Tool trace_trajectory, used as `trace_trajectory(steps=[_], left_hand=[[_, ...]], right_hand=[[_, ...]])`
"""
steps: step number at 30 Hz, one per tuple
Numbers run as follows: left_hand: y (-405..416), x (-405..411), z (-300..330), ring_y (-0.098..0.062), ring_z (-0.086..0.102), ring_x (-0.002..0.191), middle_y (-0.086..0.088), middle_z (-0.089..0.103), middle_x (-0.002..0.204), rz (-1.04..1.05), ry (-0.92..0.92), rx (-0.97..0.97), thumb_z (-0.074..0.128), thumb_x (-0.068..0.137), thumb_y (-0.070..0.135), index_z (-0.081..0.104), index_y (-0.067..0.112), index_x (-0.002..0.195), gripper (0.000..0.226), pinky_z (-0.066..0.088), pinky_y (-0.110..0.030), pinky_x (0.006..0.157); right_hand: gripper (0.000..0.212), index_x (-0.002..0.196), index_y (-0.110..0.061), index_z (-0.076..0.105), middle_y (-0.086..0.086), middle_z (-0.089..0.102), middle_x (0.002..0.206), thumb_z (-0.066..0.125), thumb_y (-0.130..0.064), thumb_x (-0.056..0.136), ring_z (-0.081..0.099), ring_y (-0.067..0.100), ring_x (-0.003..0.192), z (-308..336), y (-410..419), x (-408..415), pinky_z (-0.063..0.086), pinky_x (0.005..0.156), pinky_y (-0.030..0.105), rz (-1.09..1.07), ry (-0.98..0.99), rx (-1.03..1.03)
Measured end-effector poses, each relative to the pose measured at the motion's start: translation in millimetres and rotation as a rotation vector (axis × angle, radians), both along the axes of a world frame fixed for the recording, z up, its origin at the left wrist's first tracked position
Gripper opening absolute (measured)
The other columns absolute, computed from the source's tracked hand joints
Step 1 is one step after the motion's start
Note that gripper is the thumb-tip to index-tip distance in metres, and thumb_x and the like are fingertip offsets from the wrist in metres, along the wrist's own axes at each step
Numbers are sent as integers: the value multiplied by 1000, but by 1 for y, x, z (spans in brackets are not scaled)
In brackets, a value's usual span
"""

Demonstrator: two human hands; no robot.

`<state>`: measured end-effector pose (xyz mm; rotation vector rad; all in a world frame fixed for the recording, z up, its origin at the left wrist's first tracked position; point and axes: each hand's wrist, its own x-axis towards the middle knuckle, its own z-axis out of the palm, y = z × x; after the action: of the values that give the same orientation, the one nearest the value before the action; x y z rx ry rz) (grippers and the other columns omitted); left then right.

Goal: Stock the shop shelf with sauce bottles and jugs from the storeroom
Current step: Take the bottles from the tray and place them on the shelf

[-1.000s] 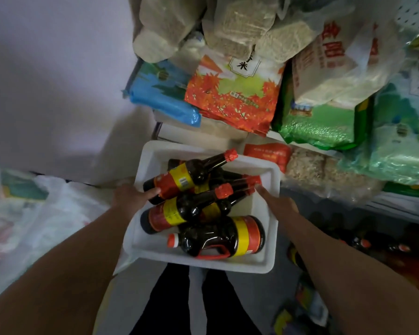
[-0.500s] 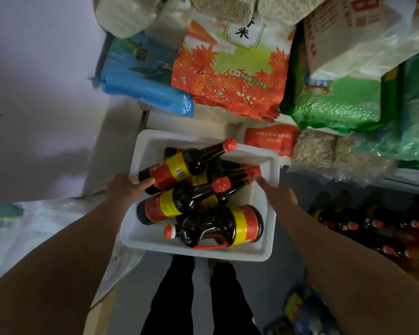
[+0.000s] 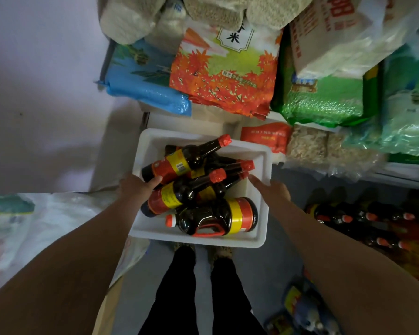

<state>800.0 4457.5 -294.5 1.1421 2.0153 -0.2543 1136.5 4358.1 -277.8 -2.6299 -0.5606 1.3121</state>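
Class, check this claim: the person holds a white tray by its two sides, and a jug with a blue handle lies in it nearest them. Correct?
Not quite. In the head view the jug has a red handle, not blue. Both hands, left and right, do hold the white tray by its sides.

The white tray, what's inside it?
The white tray holds a handled jug lying nearest, with red-capped sauce bottles piled beyond. The bottles beneath are mostly covered, so their count is unclear.

Bagged goods crowded the shelving ahead: a blue bag [image 3: 143, 85] at the left, an orange maple-leaf rice bag [image 3: 225, 76] beside it, then a green bag [image 3: 324, 102]. Pale grain sacks [image 3: 213, 10] lay on top. A small red packet [image 3: 264, 137] sat below.
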Motion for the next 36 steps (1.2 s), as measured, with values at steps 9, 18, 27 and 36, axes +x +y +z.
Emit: trace_trajectory(steps=[9, 18, 27, 36], left_hand=[[-55, 9, 38, -31, 63, 107, -11, 67, 110, -63, -269, 18, 65, 79, 68, 62, 8, 117, 71, 48, -36, 87], [-96, 31, 26, -29, 60, 113, 1, 63, 104, -129, -355, -109, 60, 93, 52, 60, 21, 114, 37, 38, -31, 84], [-117, 45, 31, -27, 63, 97, 0, 67, 89, 62, -367, 100, 64, 91, 50, 69, 20, 96, 32, 44, -35, 80], [-113, 123, 110, -16, 67, 92, -2, 71, 96, 107, -650, 191, 74, 88, 24, 70, 16, 99, 14, 52, -30, 91]], right_hand=[[75, 112, -18, 65, 6, 64, 118, 57, -83, 77, 63, 26, 113, 30, -32, -21, 41, 72, 28, 102, 76, -7], [63, 115, -9, 72, 16, 73, 108, 62, -64, 86, 71, 31, 95, 42, -65, -59, 57, 76, 31, 59, 262, 33], [57, 114, -13, 70, 7, 64, 96, 49, -62, 94, 59, 23, 88, 35, -68, -33, 48, 80, 34, 128, 161, -48], [53, 156, -15, 35, 12, 54, 144, 47, -30, 106, 53, 31, 131, 51, -98, 7, 44, 102, 37, 137, 186, 138]])
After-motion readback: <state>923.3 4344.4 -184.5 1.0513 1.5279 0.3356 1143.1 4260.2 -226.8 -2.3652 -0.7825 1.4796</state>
